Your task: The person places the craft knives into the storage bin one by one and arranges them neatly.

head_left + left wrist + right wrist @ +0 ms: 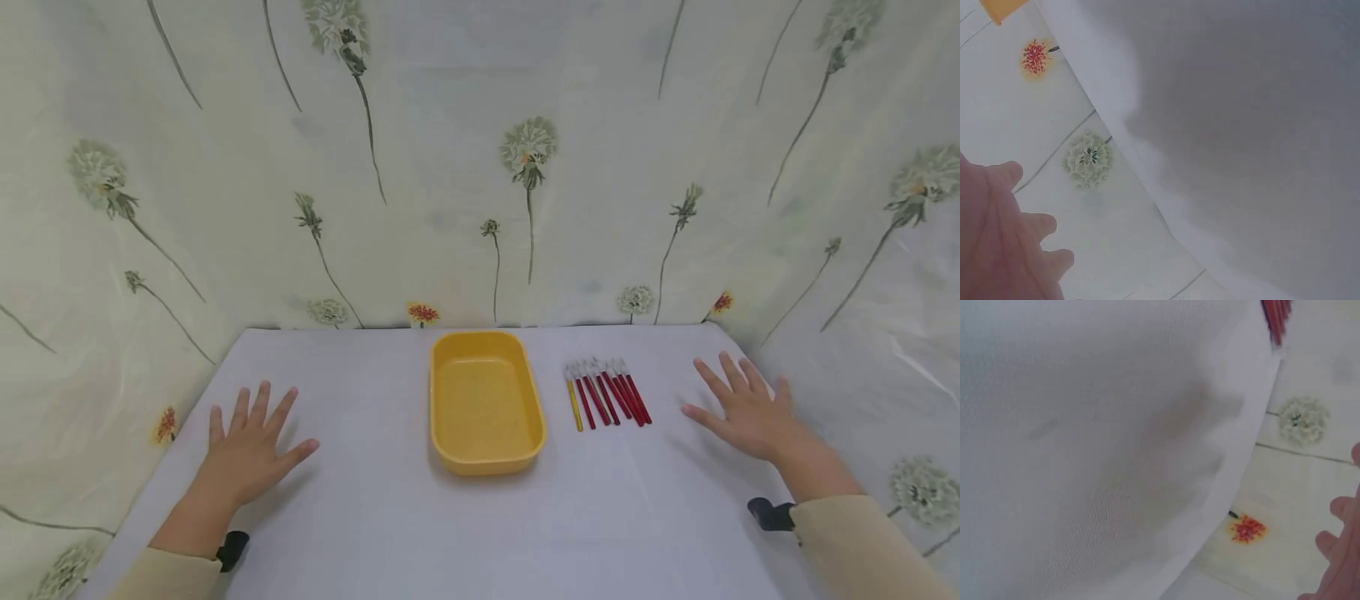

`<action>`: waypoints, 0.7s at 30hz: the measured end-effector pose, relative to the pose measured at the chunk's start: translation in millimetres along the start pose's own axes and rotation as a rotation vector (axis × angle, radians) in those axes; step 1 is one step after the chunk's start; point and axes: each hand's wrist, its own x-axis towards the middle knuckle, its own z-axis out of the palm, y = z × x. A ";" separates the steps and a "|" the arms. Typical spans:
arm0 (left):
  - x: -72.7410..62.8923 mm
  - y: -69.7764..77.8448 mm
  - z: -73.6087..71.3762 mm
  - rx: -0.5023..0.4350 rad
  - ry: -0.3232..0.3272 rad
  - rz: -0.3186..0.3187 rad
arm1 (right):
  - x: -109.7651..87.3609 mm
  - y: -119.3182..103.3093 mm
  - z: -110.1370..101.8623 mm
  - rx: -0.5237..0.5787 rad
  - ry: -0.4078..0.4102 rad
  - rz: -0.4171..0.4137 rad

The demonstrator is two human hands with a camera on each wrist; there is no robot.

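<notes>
While the head view shows all the slim, mostly red sticks [608, 399] beside the yellow tray [487, 408], the right wrist view catches only some red ends. On the worktop [337, 500], the sticks lie between the tray and the spread right grip [753, 417]; the left grip [243, 458], also spread, is well left of the tray.

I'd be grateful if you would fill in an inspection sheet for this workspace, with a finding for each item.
Surface: white table, pale and plain
Job's things: yellow tray upright, nothing seen inside; to its right, a row of slim sticks, mostly red, the leftmost yellow
Clutter: nothing seen
Hands: left hand and right hand spread open, holding nothing
Cables: nothing seen
Surroundings: flower-print sheet behind and on both sides
</notes>
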 end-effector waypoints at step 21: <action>16.0 36.0 4.8 -0.064 0.007 0.055 | 15.6 -21.6 7.5 0.069 0.021 -0.032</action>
